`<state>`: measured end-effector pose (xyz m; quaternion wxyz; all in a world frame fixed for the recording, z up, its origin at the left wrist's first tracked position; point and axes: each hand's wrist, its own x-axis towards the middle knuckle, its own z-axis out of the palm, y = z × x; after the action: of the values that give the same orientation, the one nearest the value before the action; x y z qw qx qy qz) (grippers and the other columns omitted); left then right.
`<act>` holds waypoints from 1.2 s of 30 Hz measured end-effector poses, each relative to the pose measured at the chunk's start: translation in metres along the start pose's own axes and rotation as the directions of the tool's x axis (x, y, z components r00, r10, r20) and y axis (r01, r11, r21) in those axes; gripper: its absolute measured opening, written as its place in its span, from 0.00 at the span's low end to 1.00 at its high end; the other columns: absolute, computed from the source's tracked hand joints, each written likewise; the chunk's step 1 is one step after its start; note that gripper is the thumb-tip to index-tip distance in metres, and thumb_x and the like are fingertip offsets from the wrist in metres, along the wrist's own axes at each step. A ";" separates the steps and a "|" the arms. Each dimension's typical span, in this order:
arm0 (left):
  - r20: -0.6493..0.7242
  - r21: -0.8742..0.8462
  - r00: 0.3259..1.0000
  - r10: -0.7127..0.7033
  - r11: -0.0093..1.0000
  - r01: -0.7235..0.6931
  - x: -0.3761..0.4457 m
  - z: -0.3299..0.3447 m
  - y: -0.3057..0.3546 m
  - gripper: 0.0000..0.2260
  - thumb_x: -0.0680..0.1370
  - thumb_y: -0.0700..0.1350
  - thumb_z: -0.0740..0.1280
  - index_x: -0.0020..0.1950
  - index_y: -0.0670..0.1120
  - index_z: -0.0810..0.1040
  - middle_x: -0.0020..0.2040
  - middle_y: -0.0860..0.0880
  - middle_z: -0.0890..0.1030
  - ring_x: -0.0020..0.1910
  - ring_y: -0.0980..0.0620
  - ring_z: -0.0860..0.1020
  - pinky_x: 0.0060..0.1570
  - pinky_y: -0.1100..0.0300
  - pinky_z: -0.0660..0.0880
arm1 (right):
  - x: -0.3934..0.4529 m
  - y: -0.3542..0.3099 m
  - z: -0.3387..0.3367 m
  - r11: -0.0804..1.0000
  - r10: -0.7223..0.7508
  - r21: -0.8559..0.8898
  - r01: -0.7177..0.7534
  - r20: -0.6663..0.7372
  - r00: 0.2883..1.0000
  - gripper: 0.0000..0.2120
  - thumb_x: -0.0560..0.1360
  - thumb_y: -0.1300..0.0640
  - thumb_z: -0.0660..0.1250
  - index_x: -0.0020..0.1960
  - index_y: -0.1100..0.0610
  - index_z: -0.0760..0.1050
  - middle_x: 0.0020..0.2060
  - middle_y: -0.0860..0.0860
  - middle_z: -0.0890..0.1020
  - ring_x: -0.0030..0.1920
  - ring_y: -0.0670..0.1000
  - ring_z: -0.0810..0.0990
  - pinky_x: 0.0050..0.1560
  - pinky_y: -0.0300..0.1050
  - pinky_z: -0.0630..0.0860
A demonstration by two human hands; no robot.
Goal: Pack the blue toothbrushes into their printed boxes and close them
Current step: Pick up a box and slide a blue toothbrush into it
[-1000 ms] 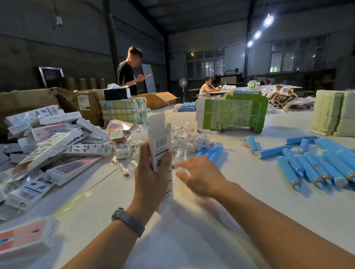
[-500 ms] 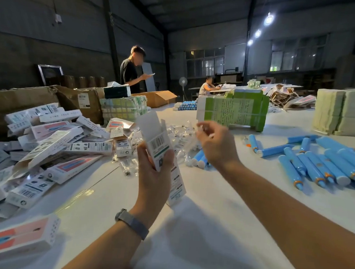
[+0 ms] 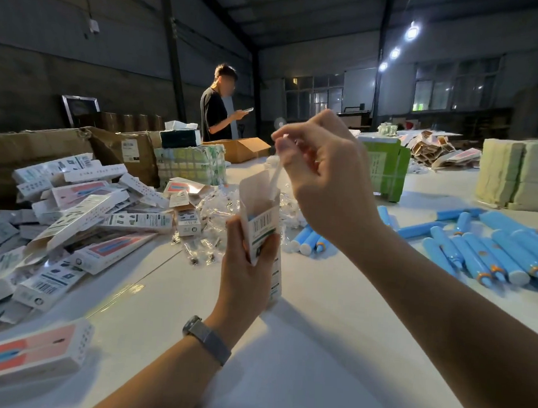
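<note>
Beside a heap of printed boxes (image 3: 78,219) on the white tabletop (image 3: 330,351), the left hand (image 3: 244,266) grips an upright open box (image 3: 261,232), the right hand (image 3: 324,172) pinches a small clear packet (image 3: 276,175) over its mouth, and blue toothbrushes (image 3: 481,247) lie far right.

A person in a black shirt (image 3: 215,117) stands behind brown cardboard cartons (image 3: 236,149), near green bundles (image 3: 386,172).

Your single head-worn view faces forward and down across the white table (image 3: 330,351), close above it; distant background appears dim.
</note>
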<state>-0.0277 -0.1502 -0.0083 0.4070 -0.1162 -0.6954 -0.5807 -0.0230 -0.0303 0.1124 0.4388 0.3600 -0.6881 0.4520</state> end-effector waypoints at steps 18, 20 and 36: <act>0.036 0.040 0.997 0.064 0.997 -0.066 0.003 -0.005 -0.007 0.15 0.78 0.47 0.66 0.61 0.47 0.66 0.50 0.52 0.79 0.46 0.55 0.80 0.44 0.58 0.79 | -0.015 0.017 0.008 0.932 -0.026 -0.316 0.175 0.425 0.905 0.14 0.77 0.45 0.62 0.50 0.53 0.81 0.55 0.48 0.71 0.56 0.48 0.67 0.44 0.43 0.71; 0.037 0.048 0.996 0.079 0.996 -0.081 0.003 -0.006 -0.007 0.12 0.80 0.43 0.67 0.59 0.48 0.67 0.50 0.53 0.80 0.46 0.56 0.80 0.44 0.61 0.78 | -0.013 0.014 0.010 0.974 0.001 -0.211 0.083 0.371 0.928 0.15 0.74 0.46 0.59 0.53 0.51 0.78 0.53 0.45 0.69 0.55 0.46 0.69 0.46 0.36 0.68; 0.134 0.096 0.981 0.142 0.983 -0.156 0.002 -0.006 0.003 0.34 0.80 0.42 0.66 0.72 0.72 0.50 0.66 0.60 0.71 0.61 0.50 0.78 0.54 0.42 0.81 | -0.034 0.059 0.010 0.770 0.282 0.418 -0.482 0.455 0.845 0.08 0.78 0.57 0.68 0.56 0.50 0.73 0.49 0.54 0.82 0.46 0.52 0.83 0.39 0.42 0.80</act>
<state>-0.0240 -0.1553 -0.0049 0.4099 -0.1828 -0.7391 -0.5023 -0.0665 -0.0165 0.0604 0.0861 0.3915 -0.6695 0.6254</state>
